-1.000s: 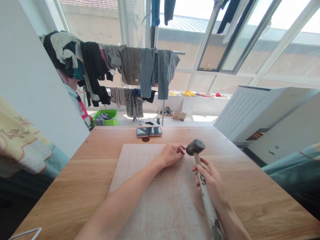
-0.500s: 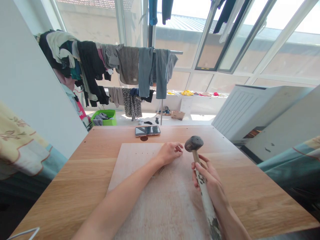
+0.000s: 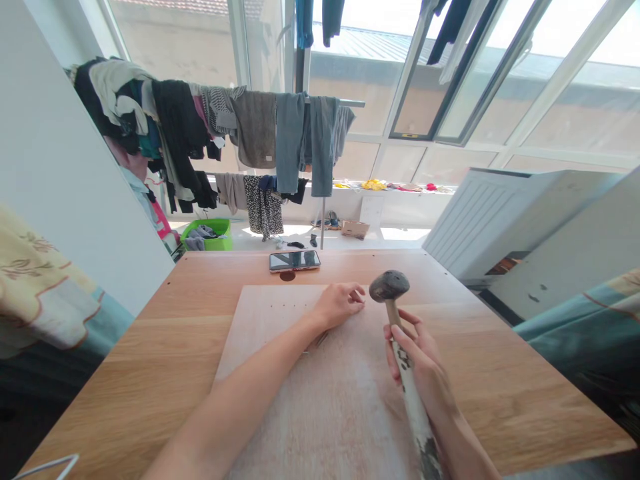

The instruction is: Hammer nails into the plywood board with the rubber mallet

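Observation:
My right hand (image 3: 417, 357) is wrapped round the pale, worn handle of a dark-headed mallet (image 3: 389, 286), whose head hovers just above a thin plywood board (image 3: 310, 393). My left hand (image 3: 340, 304) rests on the board to the left of the mallet head, fingertips pinched together near the board's far edge; what they hold is too small to make out. A row of small nail dots shows on the board to the left of that hand. The board lies on a wooden table (image 3: 165, 347).
A phone (image 3: 295, 260) lies flat at the table's far edge, beside a round dark hole. Beyond stands a laundry rack with hanging clothes (image 3: 225, 133), a green basket (image 3: 206, 234), and white panels (image 3: 500, 213) at the right. A white wire hanger (image 3: 45, 465) lies at the near left corner.
The mallet head rose a little and stays close to my left fingertips. My view shifted slightly; both hands otherwise hold their places.

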The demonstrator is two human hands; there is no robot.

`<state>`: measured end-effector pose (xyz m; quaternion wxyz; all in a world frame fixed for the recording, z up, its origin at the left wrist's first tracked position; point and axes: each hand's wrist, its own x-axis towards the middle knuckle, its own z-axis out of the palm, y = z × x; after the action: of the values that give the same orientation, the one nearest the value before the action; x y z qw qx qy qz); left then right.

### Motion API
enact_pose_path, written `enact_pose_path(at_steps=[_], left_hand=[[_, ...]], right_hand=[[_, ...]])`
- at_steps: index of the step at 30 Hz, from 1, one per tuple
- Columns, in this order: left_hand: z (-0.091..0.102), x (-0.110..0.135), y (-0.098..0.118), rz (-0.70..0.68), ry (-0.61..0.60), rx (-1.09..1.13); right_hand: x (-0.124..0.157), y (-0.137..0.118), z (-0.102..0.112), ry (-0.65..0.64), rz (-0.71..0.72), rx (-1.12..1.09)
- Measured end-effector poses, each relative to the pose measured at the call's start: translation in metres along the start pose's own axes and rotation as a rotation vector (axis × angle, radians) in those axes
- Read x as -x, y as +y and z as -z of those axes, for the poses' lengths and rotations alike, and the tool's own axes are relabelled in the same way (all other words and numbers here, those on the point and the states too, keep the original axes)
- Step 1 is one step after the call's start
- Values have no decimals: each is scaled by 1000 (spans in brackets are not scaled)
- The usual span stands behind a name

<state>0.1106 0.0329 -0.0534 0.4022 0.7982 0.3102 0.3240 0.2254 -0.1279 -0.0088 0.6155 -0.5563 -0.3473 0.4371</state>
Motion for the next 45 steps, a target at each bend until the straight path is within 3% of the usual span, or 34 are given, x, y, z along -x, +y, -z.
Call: enact_pose_path(at_steps=[14, 20, 22, 25, 29, 32, 37, 41, 45], left_hand=[[1, 0, -3, -5, -11, -59], [4, -2, 0, 22, -61, 11], [14, -2, 8, 28, -88, -36], [41, 5, 28, -20, -170, -319], [79, 30, 57, 32, -453, -662], [90, 51, 67, 71, -543, -747], [79, 71, 65, 45, -556, -738], [66, 76, 68, -32, -630, -696], [65, 74, 71, -52, -688, -634]], right_hand=[[-3, 9, 1, -76, -14, 101], [-2, 3, 0, -26, -33, 77], [-2, 2, 0, 21, -36, 59], [-5, 3, 3, 63, -91, 78], [-8, 6, 5, 52, -149, 108], [-9, 7, 4, 48, -154, 117], [-9, 8, 4, 44, -151, 128], [-9, 8, 5, 40, -151, 138], [-9, 7, 5, 37, -147, 142]])
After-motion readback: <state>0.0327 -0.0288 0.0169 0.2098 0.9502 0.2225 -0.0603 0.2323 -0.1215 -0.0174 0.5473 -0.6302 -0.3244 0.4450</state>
